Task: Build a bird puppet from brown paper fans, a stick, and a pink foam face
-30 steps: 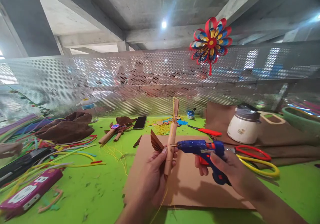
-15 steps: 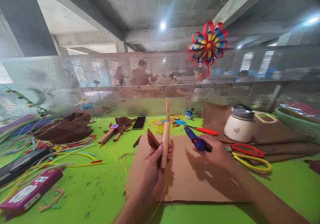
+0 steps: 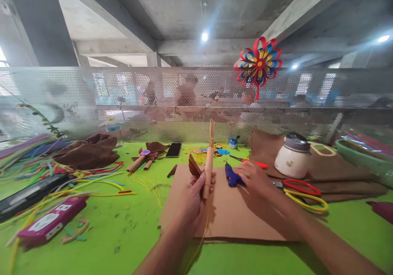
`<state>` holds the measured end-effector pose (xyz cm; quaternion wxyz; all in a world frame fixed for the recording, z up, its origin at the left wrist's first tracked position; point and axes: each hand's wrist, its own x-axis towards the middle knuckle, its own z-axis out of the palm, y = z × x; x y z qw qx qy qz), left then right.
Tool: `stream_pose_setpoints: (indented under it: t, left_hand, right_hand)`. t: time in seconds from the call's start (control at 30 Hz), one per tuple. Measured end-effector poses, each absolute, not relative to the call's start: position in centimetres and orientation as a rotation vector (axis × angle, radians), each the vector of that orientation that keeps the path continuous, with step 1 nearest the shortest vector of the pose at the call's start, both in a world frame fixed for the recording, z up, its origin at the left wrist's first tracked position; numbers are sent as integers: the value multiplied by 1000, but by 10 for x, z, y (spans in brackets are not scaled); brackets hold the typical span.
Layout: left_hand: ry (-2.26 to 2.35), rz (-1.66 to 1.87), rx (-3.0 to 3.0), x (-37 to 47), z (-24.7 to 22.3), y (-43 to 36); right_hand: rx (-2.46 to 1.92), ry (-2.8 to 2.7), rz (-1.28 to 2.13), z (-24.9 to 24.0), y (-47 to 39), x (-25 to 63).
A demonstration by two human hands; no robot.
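Note:
A rolled brown paper tube (image 3: 208, 166) stands nearly upright in my left hand (image 3: 196, 189), its fingers closed around the lower part. Yellow string (image 3: 211, 131) runs along the tube and trails below the hand. A pleated brown paper fan piece (image 3: 194, 166) sticks out to the left of the tube by the thumb. On the cardboard sheet (image 3: 245, 217) lies a blue hot glue gun (image 3: 232, 176), nozzle pointing away from me. Right beside its handle is my right hand (image 3: 253, 179), with the fingers loosely stretched and the palm hidden.
Scissors (image 3: 302, 189) with red and yellow handles, a red-handled tool (image 3: 260, 164) and a white jug (image 3: 291, 156) are at right. Behind lie a phone (image 3: 173, 150), paper figures (image 3: 138, 163) and a blue jar (image 3: 233, 143). Pipe cleaners (image 3: 101, 183) and a purple box (image 3: 52, 222) occupy the left.
My right hand has lowered the glue gun onto the cardboard, and its grip has loosened. The left hand still holds the tube. The view has shifted slightly.

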<state>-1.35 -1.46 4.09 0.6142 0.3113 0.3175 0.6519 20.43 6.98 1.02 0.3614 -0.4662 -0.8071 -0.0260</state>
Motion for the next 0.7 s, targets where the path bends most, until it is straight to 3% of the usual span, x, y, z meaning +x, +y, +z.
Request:
stream_pose_setpoints:
  t: [0.2,0.47,0.7]
  left_hand:
    - [1047,1546,1143,-3,27,-14]
    - [1119,1629,1522,1,10,-11]
    - [1304,1569,1755,4,14,-19]
  right_hand:
    - [-909,-1963,258,59,2,147]
    - [-1034,-1714,343,42,-13,112]
    - [-996,-1644,189,32,-13,103]
